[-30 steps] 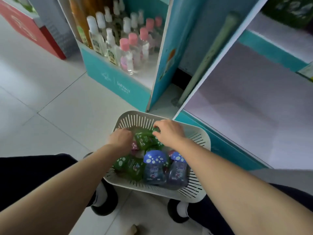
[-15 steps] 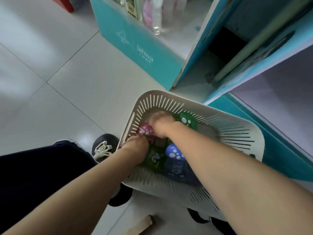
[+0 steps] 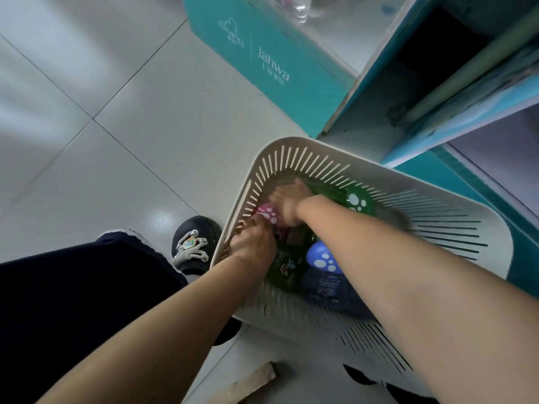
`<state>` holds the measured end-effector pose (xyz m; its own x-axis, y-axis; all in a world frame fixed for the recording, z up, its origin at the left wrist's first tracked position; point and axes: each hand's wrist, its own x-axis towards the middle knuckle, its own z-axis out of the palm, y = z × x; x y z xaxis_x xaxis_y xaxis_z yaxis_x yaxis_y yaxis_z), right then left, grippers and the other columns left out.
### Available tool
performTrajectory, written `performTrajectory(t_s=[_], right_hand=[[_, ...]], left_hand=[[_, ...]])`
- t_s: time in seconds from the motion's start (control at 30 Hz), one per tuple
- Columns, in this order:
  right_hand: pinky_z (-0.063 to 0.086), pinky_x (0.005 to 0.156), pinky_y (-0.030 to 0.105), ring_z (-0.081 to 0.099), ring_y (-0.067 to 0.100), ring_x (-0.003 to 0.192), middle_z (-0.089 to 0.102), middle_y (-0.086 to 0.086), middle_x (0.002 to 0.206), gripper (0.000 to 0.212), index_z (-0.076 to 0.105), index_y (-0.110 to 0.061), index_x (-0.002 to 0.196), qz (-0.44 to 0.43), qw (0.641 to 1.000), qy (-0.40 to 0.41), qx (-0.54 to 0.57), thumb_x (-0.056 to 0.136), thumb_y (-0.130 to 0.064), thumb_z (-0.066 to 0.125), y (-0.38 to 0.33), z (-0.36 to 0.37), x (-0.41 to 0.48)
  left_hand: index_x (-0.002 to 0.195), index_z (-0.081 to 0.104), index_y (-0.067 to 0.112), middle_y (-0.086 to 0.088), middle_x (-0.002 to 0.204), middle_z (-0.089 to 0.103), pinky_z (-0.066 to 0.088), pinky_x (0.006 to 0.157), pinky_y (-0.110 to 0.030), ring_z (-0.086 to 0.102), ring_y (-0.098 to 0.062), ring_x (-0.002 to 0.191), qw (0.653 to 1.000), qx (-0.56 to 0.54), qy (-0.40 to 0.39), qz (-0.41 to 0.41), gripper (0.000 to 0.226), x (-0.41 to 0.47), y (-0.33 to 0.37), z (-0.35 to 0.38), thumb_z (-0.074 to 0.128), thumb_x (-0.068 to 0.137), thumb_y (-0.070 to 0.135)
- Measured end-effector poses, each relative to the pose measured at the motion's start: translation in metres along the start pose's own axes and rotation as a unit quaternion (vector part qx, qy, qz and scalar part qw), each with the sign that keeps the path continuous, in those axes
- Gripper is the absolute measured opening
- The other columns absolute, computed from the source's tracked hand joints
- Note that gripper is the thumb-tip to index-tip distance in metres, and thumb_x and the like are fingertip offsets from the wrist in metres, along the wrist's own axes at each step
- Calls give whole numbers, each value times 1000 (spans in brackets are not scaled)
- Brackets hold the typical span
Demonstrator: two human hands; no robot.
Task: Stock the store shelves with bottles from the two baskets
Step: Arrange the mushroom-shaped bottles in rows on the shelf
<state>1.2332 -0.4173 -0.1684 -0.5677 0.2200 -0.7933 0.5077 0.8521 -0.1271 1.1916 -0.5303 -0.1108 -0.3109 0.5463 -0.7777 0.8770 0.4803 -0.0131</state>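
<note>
— Pale glossy floor tiles [image 3: 116,141] all round, teal display stand [image 3: 277,68] up top, lower shelf [image 3: 501,147] off to the right. And the bottles?

— Down in the white slotted basket [image 3: 291,158], set on the floor just beside the shelf. Pink-capped bottle [image 3: 269,212] against the left wall, green-capped bottle [image 3: 357,201] toward the far side, green bottle [image 3: 287,266] and blue-capped bottle [image 3: 322,258] lying nearer.

— Hands?

— Both inside the basket. Left hand [image 3: 252,243] touching the pink cap, fingers curled downward and hidden behind the knuckles; cannot tell whether pinching anything. Right hand [image 3: 287,199] just beyond, blurred, fingers bent down among the bottles; cannot tell what held, if anything.

— Anything else?

— Black shoe [image 3: 192,243] just beside the basket's left wall; strip of wood [image 3: 253,377] on the floor near the bottom edge.
</note>
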Motion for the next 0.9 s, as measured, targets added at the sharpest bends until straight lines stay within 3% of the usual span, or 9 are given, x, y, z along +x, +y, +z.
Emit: performTrajectory(t_s=[0.13,0.23,0.33,0.43,0.6,0.73,0.9], right_hand=[[35,105,40,48,25,121,52,5,130,60,46,-19,126,4,994,59,89,74,-38,71,5,2,-13],[46,93,38,54,27,110,54,6,126,73,41,-20,126,34,974,87,207,65,-33,80,11,3,-36],[44,89,33,53,28,114,52,8,129,84,35,-17,134,60,960,137,237,66,-31,82,17,-1,-65],[44,79,31,58,30,107,59,9,120,76,39,-17,128,78,951,178,239,66,-32,82,25,-11,-94],[39,68,29,59,27,98,61,4,115,63,44,-25,112,99,933,225,264,65,-35,83,27,-23,-150],[36,66,29,55,24,91,60,3,113,59,45,-25,112,117,929,254,240,67,-35,82,29,-33,-200],[39,66,29,54,20,84,62,-1,109,61,44,-27,110,162,911,290,245,63,-39,83,40,-42,-268]], left_hand=[[142,25,6,-13,141,36,43,95,-43,47,-33,125,999,-25,-20,8,48,-2,3,-10,39,96,6],[135,34,8,-12,132,47,47,90,-44,53,-33,119,999,-16,-26,28,47,-7,-2,-14,49,91,1],[125,47,11,-10,123,56,51,88,-41,58,-32,112,997,0,-38,62,48,-15,-7,-18,65,81,11],[113,61,15,-7,113,57,55,85,-37,61,-27,102,994,17,-22,105,48,-28,-3,-33,79,69,26],[108,60,18,-3,110,54,53,75,-29,59,-19,90,986,46,47,150,38,-53,4,-66,73,76,33],[111,63,18,-5,113,58,55,83,-35,63,-24,97,980,59,92,169,35,-80,13,-95,72,78,25],[112,62,23,0,108,64,46,71,-28,60,-21,100,971,60,124,195,45,-124,31,-132,76,69,26]])
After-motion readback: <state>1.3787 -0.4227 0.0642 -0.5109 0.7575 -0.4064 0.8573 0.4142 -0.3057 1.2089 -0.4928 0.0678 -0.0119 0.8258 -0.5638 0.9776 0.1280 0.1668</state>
